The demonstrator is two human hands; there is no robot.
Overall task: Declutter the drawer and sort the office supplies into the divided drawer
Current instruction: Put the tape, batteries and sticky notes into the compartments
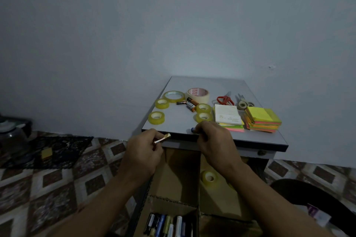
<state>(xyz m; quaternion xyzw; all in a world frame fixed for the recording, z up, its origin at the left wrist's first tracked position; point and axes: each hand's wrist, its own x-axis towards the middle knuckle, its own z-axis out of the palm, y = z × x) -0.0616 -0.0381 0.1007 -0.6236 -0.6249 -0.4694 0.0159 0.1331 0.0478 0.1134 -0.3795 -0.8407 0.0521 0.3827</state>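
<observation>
**Two pens held at the table edge, drawer open below**

The table (181, 121) serves as reference. The divided drawer (179, 175) stands open below its front edge, with pens (169, 223) gathered in the nearest left compartment and a tape roll (209, 178) in a right one. Sorting of slim items is judged to be in hand. At the table's front edge the left hand (143, 152) is curled round a gold-tipped pen (163, 138). Beside it, the right hand (213, 144) is closed on a blue-tipped pen (192, 129). A lowering of both into the pen compartment is called for next.

Five small yellow tape rolls (156, 117), two larger rolls (198, 94), two scissors (224, 99).
</observation>
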